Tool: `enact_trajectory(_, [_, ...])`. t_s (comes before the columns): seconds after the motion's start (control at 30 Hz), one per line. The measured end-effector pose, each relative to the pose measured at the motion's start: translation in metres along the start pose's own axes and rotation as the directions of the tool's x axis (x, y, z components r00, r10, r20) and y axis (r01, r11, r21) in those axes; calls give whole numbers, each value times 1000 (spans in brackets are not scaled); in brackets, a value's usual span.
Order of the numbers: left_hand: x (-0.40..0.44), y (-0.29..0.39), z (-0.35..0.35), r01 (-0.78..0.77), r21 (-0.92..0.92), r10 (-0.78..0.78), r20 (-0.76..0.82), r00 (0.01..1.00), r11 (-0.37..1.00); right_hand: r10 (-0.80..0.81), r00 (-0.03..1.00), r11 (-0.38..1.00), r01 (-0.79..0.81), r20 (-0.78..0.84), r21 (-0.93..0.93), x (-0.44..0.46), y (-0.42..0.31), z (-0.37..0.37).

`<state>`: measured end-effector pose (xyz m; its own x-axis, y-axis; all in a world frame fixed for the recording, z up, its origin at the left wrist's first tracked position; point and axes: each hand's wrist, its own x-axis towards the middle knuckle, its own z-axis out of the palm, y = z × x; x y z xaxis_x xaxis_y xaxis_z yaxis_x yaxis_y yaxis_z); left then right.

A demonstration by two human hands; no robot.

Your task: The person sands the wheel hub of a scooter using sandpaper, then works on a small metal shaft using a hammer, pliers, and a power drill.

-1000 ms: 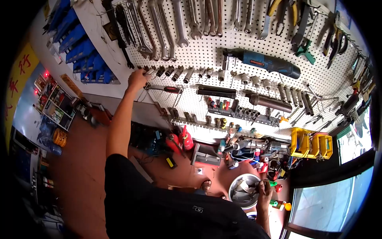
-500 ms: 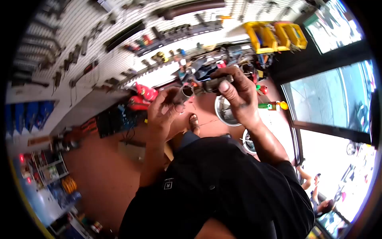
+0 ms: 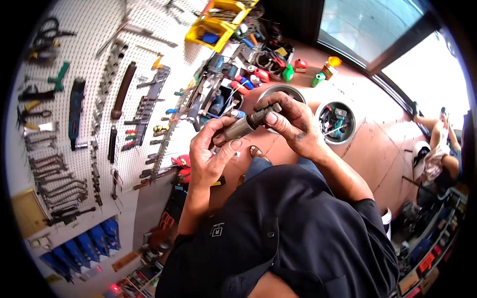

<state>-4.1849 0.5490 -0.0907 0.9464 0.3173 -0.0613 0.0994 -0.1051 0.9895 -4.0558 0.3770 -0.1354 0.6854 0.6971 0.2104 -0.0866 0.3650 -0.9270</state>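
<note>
My left hand (image 3: 204, 156) is closed around a hollow metal sleeve (image 3: 237, 129), thumb along its lower side. My right hand (image 3: 300, 130) pinches a darker, greasy metal cylinder (image 3: 263, 114) with a narrower, ridged end between thumb and fingers. Both pieces are held in front of my chest, lined up end to end and tilted up toward the right. Where they meet, the dark cylinder appears to touch or enter the sleeve's mouth; how deep it goes is hidden. Dark grease marks the fingers of my right hand.
A pegboard wall (image 3: 104, 119) with many hand tools is on the left. Yellow bins (image 3: 211, 34) hang above a cluttered bench (image 3: 198, 94). Round metal basins (image 3: 343, 141) and bottles (image 3: 288, 73) stand on the red tiled floor. Another person (image 3: 442, 144) sits at the far right.
The sleeve and the dark cylinder were apart, with the sleeve's open end showing; now they meet end to end. My view has turned, bringing more of the pegboard into sight.
</note>
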Motion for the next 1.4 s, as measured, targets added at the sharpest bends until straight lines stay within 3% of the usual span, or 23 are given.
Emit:
enact_trajectory(0.03, [7,-13,6,-162,114,158,48,986,980,6,1000,1000,-7,-9,-18,-10,-4,-12])
enact_trajectory(0.3, [14,8,79,-342,353,302,163,939,871,32,995,978,-12,-91,206,-60,-19,-68])
enact_trajectory(0.47, [10,9,97,-315,405,268,170,948,858,48,994,988,-33,-96,149,-74,-23,-82])
enact_trajectory(0.6, [6,16,110,-106,238,70,153,986,966,5,995,995,5,-104,96,-80,-21,-85])
enact_trajectory(0.67, [12,8,113,-229,292,178,192,965,929,-81,989,995,72,-126,-76,-79,-18,-84])
enact_trajectory(0.83, [11,5,106,-331,428,281,178,943,841,62,996,997,-58,-69,58,-76,-13,-77])
enact_trajectory(0.93, [2,10,93,-336,558,302,155,940,759,122,992,978,-115,-30,173,-68,4,-64])
enact_trajectory(0.97, [-4,13,91,-219,503,204,85,975,836,159,987,968,-149,-37,200,-66,9,-58])
enact_trajectory(1.0, [-7,11,79,-258,609,234,120,965,750,206,978,961,-195,-39,194,-64,9,-52])
enact_trajectory(1.03, [-11,0,65,-281,628,285,98,954,726,206,978,972,-199,-47,123,-61,11,-44])
enact_trajectory(1.07, [-18,-11,56,-290,545,314,51,948,787,202,973,978,-207,-108,-37,-60,17,-41])
enact_trajectory(1.1, [-27,-14,43,-260,597,318,9,948,759,265,942,959,-280,-208,-48,-59,11,-33])
enact_trajectory(1.2, [-49,-38,-16,-198,548,334,-160,929,813,202,926,979,-203,-319,30,-49,49,-46])
enact_trajectory(1.27, [-74,-44,-65,-66,583,318,-341,885,810,143,920,989,-150,-365,11,-43,68,-54])
enact_trajectory(1.33, [-106,-54,-113,-20,273,180,-573,800,962,136,891,983,-174,-434,-49,-42,74,-47])
enact_trajectory(1.4, [-141,-51,-167,88,395,261,-742,618,915,164,884,969,-227,-438,-95,-42,83,-34])
